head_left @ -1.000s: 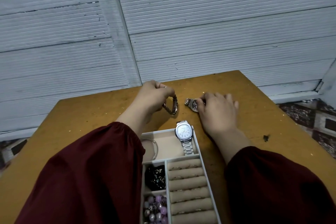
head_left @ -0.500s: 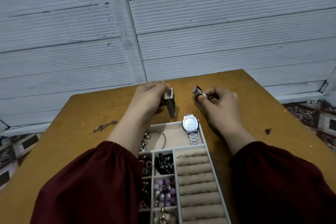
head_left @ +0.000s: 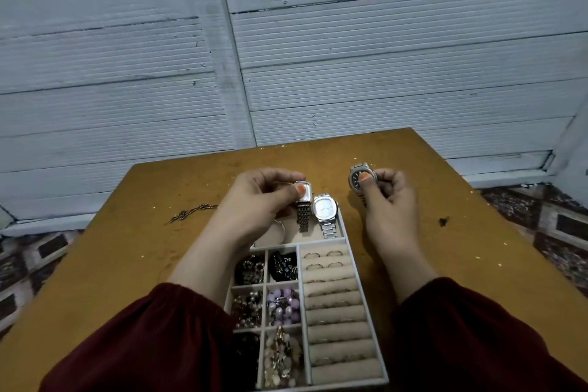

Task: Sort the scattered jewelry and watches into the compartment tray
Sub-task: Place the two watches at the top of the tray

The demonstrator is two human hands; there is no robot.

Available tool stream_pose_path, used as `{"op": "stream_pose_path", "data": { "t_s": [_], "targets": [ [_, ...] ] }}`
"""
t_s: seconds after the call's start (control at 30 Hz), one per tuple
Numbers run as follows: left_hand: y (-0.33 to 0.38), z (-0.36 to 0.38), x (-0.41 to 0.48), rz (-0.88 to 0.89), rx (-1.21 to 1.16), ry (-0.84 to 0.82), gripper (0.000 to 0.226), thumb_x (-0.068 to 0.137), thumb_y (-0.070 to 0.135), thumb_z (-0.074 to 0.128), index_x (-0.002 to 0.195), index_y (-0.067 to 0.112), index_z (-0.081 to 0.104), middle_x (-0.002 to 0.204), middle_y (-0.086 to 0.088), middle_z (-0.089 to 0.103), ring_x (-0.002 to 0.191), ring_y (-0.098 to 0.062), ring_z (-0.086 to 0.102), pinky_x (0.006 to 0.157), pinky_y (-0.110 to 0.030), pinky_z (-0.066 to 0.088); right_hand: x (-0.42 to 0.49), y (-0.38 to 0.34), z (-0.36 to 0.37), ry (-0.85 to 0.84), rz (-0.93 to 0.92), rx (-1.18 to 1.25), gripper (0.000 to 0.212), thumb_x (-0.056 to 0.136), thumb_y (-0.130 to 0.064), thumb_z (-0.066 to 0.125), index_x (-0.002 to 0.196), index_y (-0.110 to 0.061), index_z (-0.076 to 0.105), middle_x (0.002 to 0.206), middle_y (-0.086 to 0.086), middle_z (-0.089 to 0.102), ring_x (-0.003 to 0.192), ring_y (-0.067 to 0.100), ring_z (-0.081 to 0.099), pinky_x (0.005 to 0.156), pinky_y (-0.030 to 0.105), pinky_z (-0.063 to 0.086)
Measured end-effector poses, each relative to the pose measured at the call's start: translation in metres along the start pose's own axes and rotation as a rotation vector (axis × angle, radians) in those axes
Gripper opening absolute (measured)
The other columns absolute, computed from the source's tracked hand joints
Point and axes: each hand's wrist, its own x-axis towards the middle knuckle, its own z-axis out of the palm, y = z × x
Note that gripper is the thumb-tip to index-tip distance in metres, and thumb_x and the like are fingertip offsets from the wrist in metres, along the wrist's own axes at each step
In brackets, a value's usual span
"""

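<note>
Our left hand [head_left: 254,200] pinches a square watch [head_left: 303,192] by its case, thumb on the dial. Its band hangs down over the long compartment at the 12 o'clock end of the tray [head_left: 363,293]; we cannot tell whether the band touches the lining. At 3 o'clock from it, our right hand [head_left: 389,200] grips a dark watch [head_left: 358,177] between thumb and curled fingers, above the table [head_left: 127,264] and outside the tray, off its 1 o'clock corner. Between the 2 hands, a white watch [head_left: 324,208] lies in that same long compartment, just beside the hanging band. A bangle [head_left: 281,229] lies there too, partly hidden by our left wrist. Rings [head_left: 334,253] sit in the padded rolls along the tray's 3 o'clock side, and beads [head_left: 284,305] fill small cells on the 9 o'clock side. A chain [head_left: 191,212] lies on the table at 9 o'clock of our left hand, well apart from the tray.
</note>
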Motion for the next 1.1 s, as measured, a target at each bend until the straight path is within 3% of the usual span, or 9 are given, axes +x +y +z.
{"op": "stream_pose_path", "data": {
  "t_s": [0.3, 0.47, 0.67, 0.93, 1.1],
  "targets": [
    [-0.013, 0.010, 0.000, -0.163, -0.054, -0.062, 0.011, 0.086, 0.002, 0.063, 0.096, 0.004, 0.067, 0.084, -0.006, 0.066, 0.062, -0.008, 0.059, 0.058, -0.016, 0.052, -0.004, 0.006, 0.002, 0.007, 0.009, -0.029, 0.011, 0.090, -0.019, 0.063, 0.084, -0.024, 0.055, 0.087, 0.000, 0.067, 0.074, 0.011, 0.061, 0.065, 0.022, 0.048],
    [-0.016, 0.009, 0.006, -0.172, 0.011, -0.016, 0.007, 0.088, 0.002, 0.061, 0.092, 0.006, 0.066, 0.084, -0.007, 0.065, 0.062, -0.009, 0.058, 0.055, -0.016, 0.051, 0.000, 0.008, 0.003, 0.016, 0.006, -0.031, 0.013, 0.090, -0.019, 0.063, 0.083, -0.025, 0.054, 0.085, -0.001, 0.066, 0.074, 0.012, 0.062, 0.065, 0.023, 0.047],
    [-0.021, 0.010, 0.012, -0.136, 0.176, 0.017, 0.011, 0.090, 0.001, 0.060, 0.092, 0.011, 0.064, 0.089, -0.014, 0.065, 0.072, -0.018, 0.059, 0.065, -0.026, 0.054, 0.003, 0.009, 0.005, 0.023, 0.000, -0.046, 0.013, 0.089, -0.019, 0.063, 0.083, -0.025, 0.054, 0.085, -0.001, 0.066, 0.073, 0.013, 0.062, 0.065, 0.026, 0.049],
    [-0.029, 0.014, 0.019, -0.103, 0.294, 0.022, 0.014, 0.089, 0.002, 0.062, 0.086, 0.016, 0.063, 0.083, -0.013, 0.064, 0.069, -0.019, 0.058, 0.085, -0.050, 0.055, 0.006, 0.012, 0.006, 0.047, 0.016, -0.070, 0.012, 0.088, -0.022, 0.064, 0.083, -0.026, 0.054, 0.084, 0.001, 0.067, 0.072, 0.015, 0.063, 0.066, 0.032, 0.050],
    [-0.031, 0.015, 0.021, -0.050, 0.389, 0.087, 0.016, 0.083, 0.006, 0.070, 0.080, 0.021, 0.065, 0.090, -0.013, 0.069, 0.085, -0.032, 0.067, 0.085, -0.048, 0.055, 0.007, 0.012, 0.006, 0.055, 0.022, -0.089, 0.013, 0.088, -0.023, 0.064, 0.081, -0.027, 0.053, 0.085, 0.000, 0.068, 0.074, 0.015, 0.063, 0.069, 0.035, 0.050]
  ]
}}
